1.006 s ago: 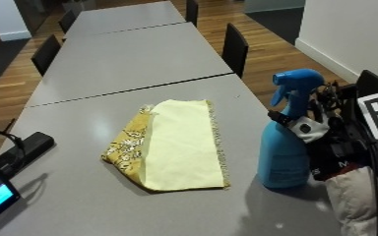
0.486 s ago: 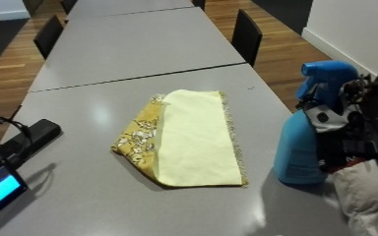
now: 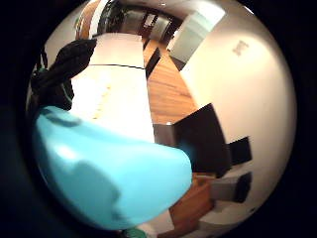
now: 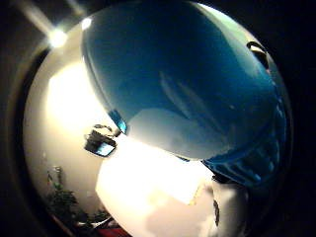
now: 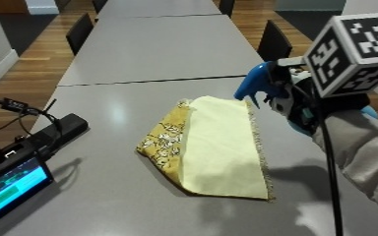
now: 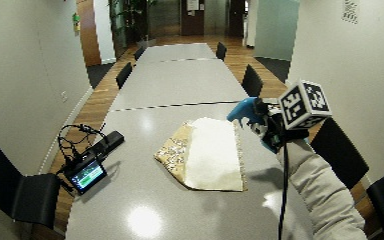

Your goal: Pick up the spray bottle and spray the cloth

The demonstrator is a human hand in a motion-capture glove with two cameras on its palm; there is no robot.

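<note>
My gloved right hand (image 5: 300, 105) grips the blue spray bottle (image 5: 258, 81) by its neck and holds it up off the grey table (image 5: 110, 206). The nozzle points left, over the far right edge of the cloth. The yellow cloth (image 5: 222, 142) lies folded flat mid-table, with a patterned ochre underside showing along its left side. In the wide outside view the spray bottle (image 6: 245, 109) hangs above the cloth (image 6: 208, 152) beside my hand (image 6: 272, 131). The bottle's pale blue body (image 3: 109, 173) fills the little finger side palm view, and the bottle (image 4: 187, 84) crowds the thumb side view.
A small screen device (image 5: 9, 184) and a black box (image 5: 51, 130) with cables sit at the table's left front edge. Black chairs (image 5: 271, 42) stand along the far side. A seam (image 5: 156, 81) joins this table to another one behind.
The bottle stood on the table right of the cloth with my hand around it; now it is raised, its nozzle by the cloth's far right edge. The outside camera has shifted too.
</note>
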